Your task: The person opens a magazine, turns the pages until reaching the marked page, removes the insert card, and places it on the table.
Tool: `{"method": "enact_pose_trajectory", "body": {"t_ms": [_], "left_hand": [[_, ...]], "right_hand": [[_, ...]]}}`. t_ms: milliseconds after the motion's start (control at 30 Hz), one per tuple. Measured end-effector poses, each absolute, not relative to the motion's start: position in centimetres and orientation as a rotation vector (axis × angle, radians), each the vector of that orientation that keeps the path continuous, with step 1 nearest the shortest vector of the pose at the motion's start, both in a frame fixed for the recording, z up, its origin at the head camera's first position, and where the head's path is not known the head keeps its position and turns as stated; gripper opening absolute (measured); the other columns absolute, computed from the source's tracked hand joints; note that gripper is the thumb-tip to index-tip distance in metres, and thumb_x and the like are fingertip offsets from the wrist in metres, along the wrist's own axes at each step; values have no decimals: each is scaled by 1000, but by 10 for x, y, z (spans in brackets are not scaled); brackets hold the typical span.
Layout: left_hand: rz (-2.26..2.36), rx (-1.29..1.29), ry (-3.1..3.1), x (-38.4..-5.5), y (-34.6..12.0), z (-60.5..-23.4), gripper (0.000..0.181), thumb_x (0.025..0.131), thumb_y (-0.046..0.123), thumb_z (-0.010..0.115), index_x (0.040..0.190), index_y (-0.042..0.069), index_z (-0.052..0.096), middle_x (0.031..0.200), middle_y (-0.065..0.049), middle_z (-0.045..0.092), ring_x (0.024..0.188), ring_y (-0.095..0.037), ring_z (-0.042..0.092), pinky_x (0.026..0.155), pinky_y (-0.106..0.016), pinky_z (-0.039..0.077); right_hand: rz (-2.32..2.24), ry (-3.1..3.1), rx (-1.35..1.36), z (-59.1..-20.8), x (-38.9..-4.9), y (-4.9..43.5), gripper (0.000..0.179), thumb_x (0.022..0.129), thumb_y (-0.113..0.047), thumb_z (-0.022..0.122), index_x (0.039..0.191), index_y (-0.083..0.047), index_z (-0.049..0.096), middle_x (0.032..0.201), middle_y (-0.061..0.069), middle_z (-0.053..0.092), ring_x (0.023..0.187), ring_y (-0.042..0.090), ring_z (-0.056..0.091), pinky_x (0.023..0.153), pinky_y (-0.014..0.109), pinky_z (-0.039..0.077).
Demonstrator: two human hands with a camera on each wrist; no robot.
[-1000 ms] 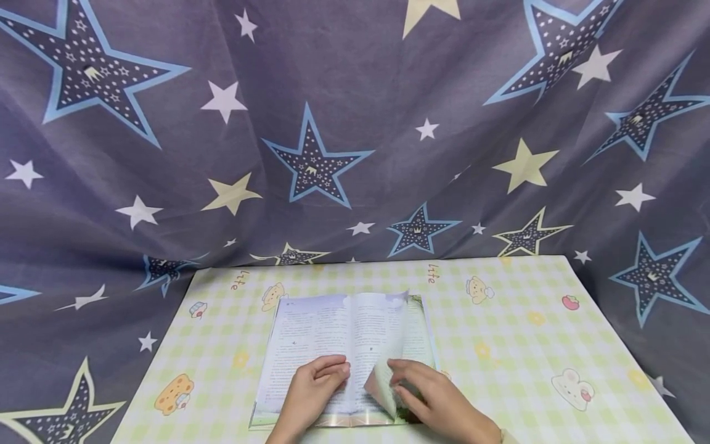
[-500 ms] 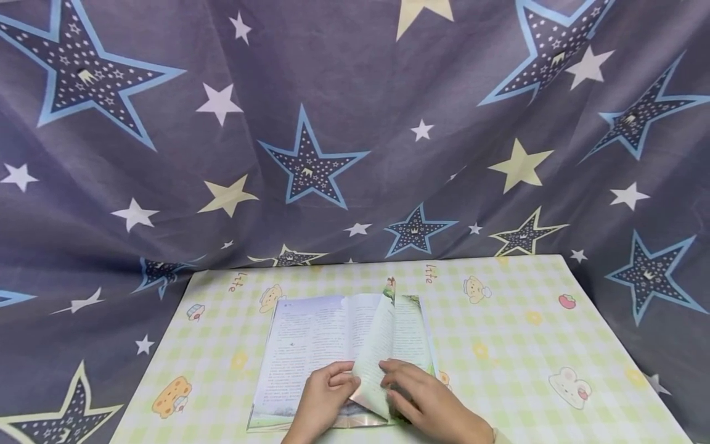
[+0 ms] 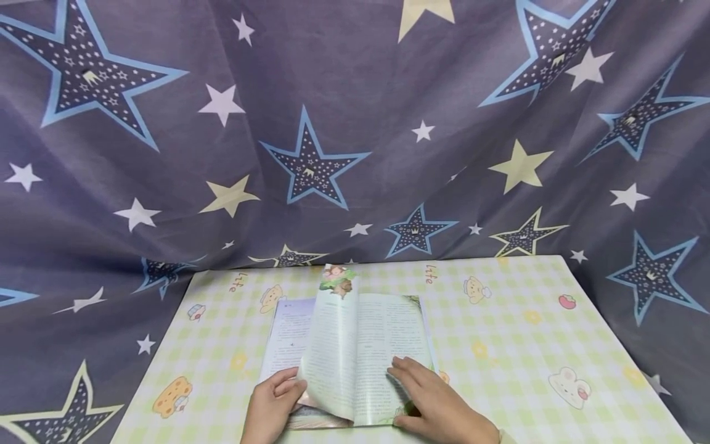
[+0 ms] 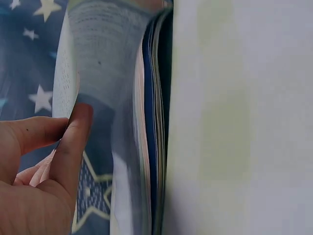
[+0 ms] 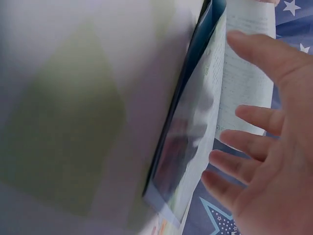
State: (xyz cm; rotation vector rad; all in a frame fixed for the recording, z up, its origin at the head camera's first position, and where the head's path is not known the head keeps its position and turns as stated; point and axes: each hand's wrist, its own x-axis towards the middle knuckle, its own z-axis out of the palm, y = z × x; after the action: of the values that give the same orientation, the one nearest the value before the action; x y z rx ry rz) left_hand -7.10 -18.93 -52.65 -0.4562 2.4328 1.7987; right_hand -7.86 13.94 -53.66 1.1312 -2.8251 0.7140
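Note:
An open book [image 3: 383,339] with printed text and coloured pictures lies on the table. One page [image 3: 330,351] stands raised and curved over the left half, its top corner showing an illustration. My left hand [image 3: 274,404] pinches this page near its lower outer corner; in the left wrist view, thumb and finger meet on the page edge [image 4: 66,83]. Over the lower right of the book is my right hand [image 3: 432,401], fingers extended and spread. The right wrist view has that hand [image 5: 274,127] holding nothing, its fingertips close to the right page [image 5: 208,112].
A checked green and white cloth [image 3: 510,370] with cartoon prints covers the table. Behind and around it hangs a dark curtain [image 3: 377,172] patterned with stars, meeting the table's back edge.
The page has swung from right to left over the spine. My left hand has taken hold of it and moved left; my right hand has let it go and its fingers have straightened.

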Motion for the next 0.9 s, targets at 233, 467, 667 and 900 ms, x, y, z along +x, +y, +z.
{"method": "enact_pose_trajectory", "body": {"t_ms": [233,467,667,900], "left_hand": [[1779,-652,2443,-62,-215,-529,47,88,17,77,124,-10,63,97,-14,75,84,-20,73,65,-24,60],[1714,-719,2473,-53,-230,-534,50,88,21,77,126,-8,64,95,-9,76,80,-13,71,64,-21,58],[1651,-733,2518,-50,-238,-536,50,89,23,75,127,-7,63,95,-9,76,81,-16,72,64,-19,57],[1656,-739,2531,-52,-236,-537,49,90,18,73,129,-8,60,92,-8,76,80,-15,72,63,-18,55]], "right_hand": [[691,-2921,1173,-535,-77,137,85,87,-55,72,152,-10,40,158,16,32,142,38,33,106,58,40],[628,-2929,1197,-535,-77,133,83,87,-53,73,151,-10,42,157,17,34,140,39,35,105,58,41],[614,-2916,1221,-537,-78,133,76,90,-53,69,147,-8,46,154,17,39,137,39,40,103,58,44],[603,-2825,1275,-537,-78,136,61,94,-48,67,138,-7,56,144,15,51,129,38,49,99,57,48]]}}
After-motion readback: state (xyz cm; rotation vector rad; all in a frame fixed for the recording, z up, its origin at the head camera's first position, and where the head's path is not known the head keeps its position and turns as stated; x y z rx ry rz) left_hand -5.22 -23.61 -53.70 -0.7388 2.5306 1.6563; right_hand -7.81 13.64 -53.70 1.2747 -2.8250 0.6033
